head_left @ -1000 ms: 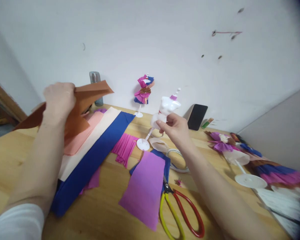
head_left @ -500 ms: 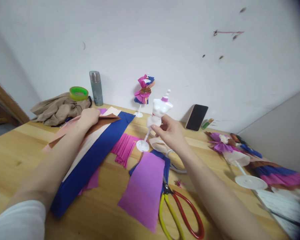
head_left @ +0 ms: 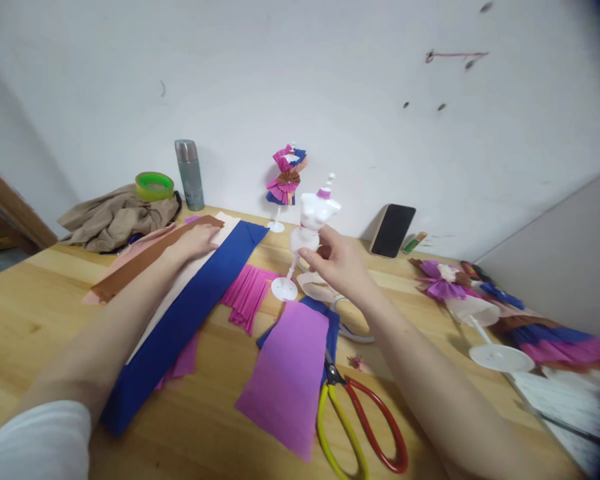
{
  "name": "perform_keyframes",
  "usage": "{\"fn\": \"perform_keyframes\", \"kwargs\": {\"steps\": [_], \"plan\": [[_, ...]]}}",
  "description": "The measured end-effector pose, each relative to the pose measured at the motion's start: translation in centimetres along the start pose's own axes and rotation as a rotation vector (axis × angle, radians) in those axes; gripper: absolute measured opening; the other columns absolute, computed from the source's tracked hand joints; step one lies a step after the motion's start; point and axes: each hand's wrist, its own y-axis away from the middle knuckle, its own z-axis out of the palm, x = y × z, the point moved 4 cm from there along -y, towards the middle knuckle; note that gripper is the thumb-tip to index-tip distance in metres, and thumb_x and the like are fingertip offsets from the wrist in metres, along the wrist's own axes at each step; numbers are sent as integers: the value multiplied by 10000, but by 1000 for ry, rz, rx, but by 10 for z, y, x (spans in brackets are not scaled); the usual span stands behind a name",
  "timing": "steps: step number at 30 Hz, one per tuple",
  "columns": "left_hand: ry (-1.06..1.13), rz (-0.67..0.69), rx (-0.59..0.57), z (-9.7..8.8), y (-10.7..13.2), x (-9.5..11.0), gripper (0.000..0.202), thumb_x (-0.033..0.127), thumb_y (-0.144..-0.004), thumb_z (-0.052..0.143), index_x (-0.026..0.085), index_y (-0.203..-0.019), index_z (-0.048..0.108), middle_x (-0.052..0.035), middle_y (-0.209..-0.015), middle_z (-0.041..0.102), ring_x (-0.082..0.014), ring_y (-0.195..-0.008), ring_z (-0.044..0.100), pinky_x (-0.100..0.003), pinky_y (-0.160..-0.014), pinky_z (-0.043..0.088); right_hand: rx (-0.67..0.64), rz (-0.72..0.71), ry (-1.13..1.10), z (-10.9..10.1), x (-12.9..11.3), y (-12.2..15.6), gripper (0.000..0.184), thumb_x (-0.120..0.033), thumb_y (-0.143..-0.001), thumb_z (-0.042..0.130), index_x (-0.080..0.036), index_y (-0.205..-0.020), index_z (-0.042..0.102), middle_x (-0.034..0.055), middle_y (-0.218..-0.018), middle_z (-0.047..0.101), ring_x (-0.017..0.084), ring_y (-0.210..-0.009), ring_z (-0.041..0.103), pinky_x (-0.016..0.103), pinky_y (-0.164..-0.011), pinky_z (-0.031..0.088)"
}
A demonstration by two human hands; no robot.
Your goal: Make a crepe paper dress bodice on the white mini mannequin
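Note:
My right hand grips a small white dress form at its hip, fingers behind and thumb in front. The form tilts slightly, its round base at the table, and a purple band circles its neck. My left hand lies with fingers stretched out over a cream paper strip, beside a brown strip. A long blue strip runs alongside. Pleated pink paper sits below the form, and a purple sheet partly covers blue paper.
Scissors with yellow and red handles lie near the front. At the back stand a decorated dress form, a flask and a phone. Green tape rests on brown cloth. Another dressed form lies right.
My left hand has let the brown strip down flat, moved slightly right and spread its fingers on the paper. My right hand keeps its grip on the dress form. The view has shifted slightly.

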Motion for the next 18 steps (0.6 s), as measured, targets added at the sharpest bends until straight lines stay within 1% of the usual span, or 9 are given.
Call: {"fn": "perform_keyframes", "kwargs": {"steps": [2, 4, 6, 8, 10, 12, 15, 18], "plan": [[-12, 28, -40, 17, -7, -4, 497, 396, -898, 491, 127, -1297, 615, -178, -1428, 562, -304, -1344, 491, -370, -1111, 365, -18, -11, 36, 1, 1, 0, 305, -338, -829, 579, -194, -1095, 616, 45, -792, 670, 203, -648, 619, 319, -597, 459], [-28, 42, -65, 29, -10, -7, 479, 433, -917, 456, 146, -1255, 638, -172, -1397, 584, -304, -1321, 516, -384, -1090, 388, -20, -20, 59, 2, 2, 0, 301, -329, -838, 562, -199, -1108, 598, 44, -791, 664, 207, -653, 619, 320, -602, 452], [-40, 46, -64, 37, -9, -11, 480, 442, -919, 455, 153, -1262, 626, -181, -1405, 571, -315, -1325, 513, -403, -1082, 394, -20, -28, 62, 4, 3, 0, 282, -318, -848, 541, -207, -1104, 580, 40, -783, 657, 206, -649, 609, 322, -605, 450], [-50, 41, -42, 40, -6, -12, 485, 434, -929, 445, 147, -1288, 601, -201, -1430, 540, -329, -1344, 492, -427, -1083, 390, -22, -33, 46, 7, 5, 1, 268, -317, -860, 524, -214, -1104, 560, 34, -769, 645, 204, -644, 597, 324, -606, 452], [-57, 31, -13, 40, -5, -11, 467, 426, -941, 431, 150, -1281, 596, -205, -1427, 538, -331, -1336, 493, -439, -1078, 391, -20, -32, 31, 9, 7, 1, 266, -319, -870, 510, -219, -1114, 538, 29, -766, 637, 201, -646, 590, 326, -609, 455], [-63, 13, 14, 38, -4, -8, 436, 421, -941, 431, 148, -1227, 615, -199, -1365, 583, -321, -1286, 528, -428, -1058, 408, -10, -26, 21, 11, 8, 1, 271, -330, -875, 501, -219, -1122, 517, 29, -768, 630, 202, -650, 587, 329, -611, 457], [-80, -39, 48, 32, -3, -3, 403, 406, -905, 468, 102, -1082, 665, -226, -1204, 653, -336, -1172, 592, -412, -1000, 445, -12, -9, 17, 12, 8, 1, 256, -350, -880, 489, -220, -1101, 502, 33, -770, 624, 208, -656, 589, 332, -607, 458], [-95, -103, 82, 18, 1, 0, 363, 355, -859, 486, 74, -946, 699, -263, -1093, 679, -377, -1079, 626, -432, -927, 468, -37, -2, 19, 12, 6, 2, 247, -345, -883, 481, -222, -1096, 501, 40, -784, 627, 212, -655, 594, 332, -597, 454]]}}
